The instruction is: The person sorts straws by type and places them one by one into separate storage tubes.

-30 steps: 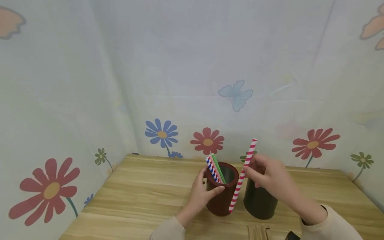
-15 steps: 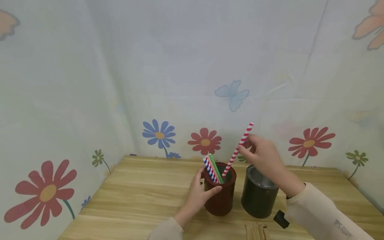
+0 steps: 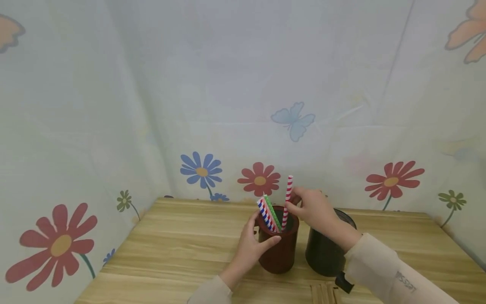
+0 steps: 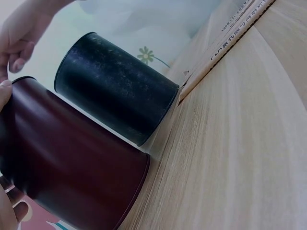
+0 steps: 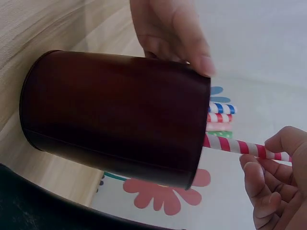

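Note:
A dark red-brown cylindrical cup (image 3: 278, 253) stands upright on the table, with my left hand (image 3: 248, 247) gripping its left side, thumb near the rim. Several patterned paper straws lean inside it, among them a blue-and-white striped straw (image 5: 223, 108) and a green dotted straw (image 3: 274, 214). Between thumb and fingers my right hand (image 3: 313, 209) pinches a pink-and-white striped straw (image 3: 288, 190), whose lower end is inside the cup. That straw stands nearly upright. The cup's wall hides the straws' lower ends.
A black cylindrical cup (image 3: 322, 253) stands just right of the red-brown one, partly behind my right forearm. Flattened brown cardboard (image 3: 322, 294) lies at the table's front. The wooden table (image 3: 182, 240) meets a flower-printed curtain (image 3: 228, 105) at the back.
My right hand first raised the pink-striped straw from beside the cup to above its opening, then moved left and lowered it inside. The left hand stays on the cup.

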A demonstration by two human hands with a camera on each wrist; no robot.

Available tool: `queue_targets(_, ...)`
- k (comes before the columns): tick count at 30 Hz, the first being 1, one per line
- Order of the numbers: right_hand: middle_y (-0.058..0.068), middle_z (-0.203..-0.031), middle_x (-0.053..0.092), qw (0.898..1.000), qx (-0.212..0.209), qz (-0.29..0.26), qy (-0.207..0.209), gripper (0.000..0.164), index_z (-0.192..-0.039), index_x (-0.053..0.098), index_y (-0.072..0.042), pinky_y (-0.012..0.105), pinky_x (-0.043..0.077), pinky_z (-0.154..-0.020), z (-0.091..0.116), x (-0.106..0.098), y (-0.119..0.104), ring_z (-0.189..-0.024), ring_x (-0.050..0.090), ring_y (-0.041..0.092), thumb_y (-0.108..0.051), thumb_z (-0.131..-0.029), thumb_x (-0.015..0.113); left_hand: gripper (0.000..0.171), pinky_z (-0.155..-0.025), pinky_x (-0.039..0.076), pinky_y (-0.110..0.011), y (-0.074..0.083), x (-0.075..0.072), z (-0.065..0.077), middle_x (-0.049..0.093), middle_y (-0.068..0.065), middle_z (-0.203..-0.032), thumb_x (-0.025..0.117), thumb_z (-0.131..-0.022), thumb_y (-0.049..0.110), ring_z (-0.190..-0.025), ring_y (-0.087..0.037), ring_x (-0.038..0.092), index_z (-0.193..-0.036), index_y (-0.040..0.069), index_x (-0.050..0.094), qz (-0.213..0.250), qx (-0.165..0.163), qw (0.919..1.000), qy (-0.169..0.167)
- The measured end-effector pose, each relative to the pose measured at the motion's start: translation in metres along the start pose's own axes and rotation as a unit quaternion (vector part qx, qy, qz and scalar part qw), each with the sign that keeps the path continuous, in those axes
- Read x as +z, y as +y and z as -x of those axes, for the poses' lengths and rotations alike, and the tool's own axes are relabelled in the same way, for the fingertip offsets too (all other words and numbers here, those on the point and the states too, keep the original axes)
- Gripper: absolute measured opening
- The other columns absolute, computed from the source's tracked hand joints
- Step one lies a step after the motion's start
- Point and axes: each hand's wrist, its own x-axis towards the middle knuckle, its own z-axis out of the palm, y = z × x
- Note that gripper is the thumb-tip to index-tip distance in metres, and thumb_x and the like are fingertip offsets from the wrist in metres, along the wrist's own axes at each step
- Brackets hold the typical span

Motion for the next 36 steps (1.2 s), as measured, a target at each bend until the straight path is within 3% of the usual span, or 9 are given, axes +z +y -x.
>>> queue_targets(10,0.001,-0.078,0.069,0.999,0.024,0.011,-0.046,0.016,-0.093,0.066,-0.008,0.022,0.048,-0.054,-0.005,0.017,-0.004,-0.061,0.055,0.008,-0.023,-0.086,0.070,0.088,-0.101,0.038,-0.047,0.001,0.000,0.000,0.046,-0.006,-0.143,0.076,-0.079,0.045,-0.125,-0.022,0.044,-0.148,0.014,0.031,0.007,-0.005,1.0000,-0.001)
queue_targets(17,-0.002,-0.074,0.067,0.997,0.017,0.025,-0.067,0.016,-0.092,0.068,-0.010,0.022,0.048,-0.057,-0.008,0.028,-0.005,-0.061,0.054,0.007,-0.023,-0.085,0.072,0.087,-0.102,0.038,-0.049,0.001,0.000,0.000,0.046,-0.006,-0.143,0.075,-0.080,0.044,-0.124,-0.022,0.044,-0.148,0.014,0.030,0.005,-0.007,1.0000,-0.004)
queue_targets(26,-0.004,-0.070,0.065,0.994,0.035,0.035,-0.099,0.014,-0.085,0.067,-0.012,0.023,0.046,-0.054,-0.010,0.037,-0.009,-0.059,0.052,0.009,-0.024,-0.083,0.074,0.087,-0.100,0.037,-0.047,0.001,0.000,0.000,0.046,-0.005,-0.142,0.075,-0.080,0.044,-0.123,-0.021,0.043,-0.149,0.015,0.030,0.003,-0.004,1.0000,-0.008)
queue_targets(36,-0.005,-0.065,0.061,0.992,0.040,0.053,-0.107,0.017,-0.077,0.064,-0.014,0.023,0.041,-0.051,-0.010,0.042,-0.009,-0.055,0.049,0.011,-0.026,-0.084,0.074,0.086,-0.100,0.038,-0.044,-0.001,-0.001,0.001,0.047,-0.008,-0.141,0.074,-0.082,0.041,-0.124,-0.023,0.045,-0.149,0.013,0.029,-0.011,0.003,0.9999,-0.006)
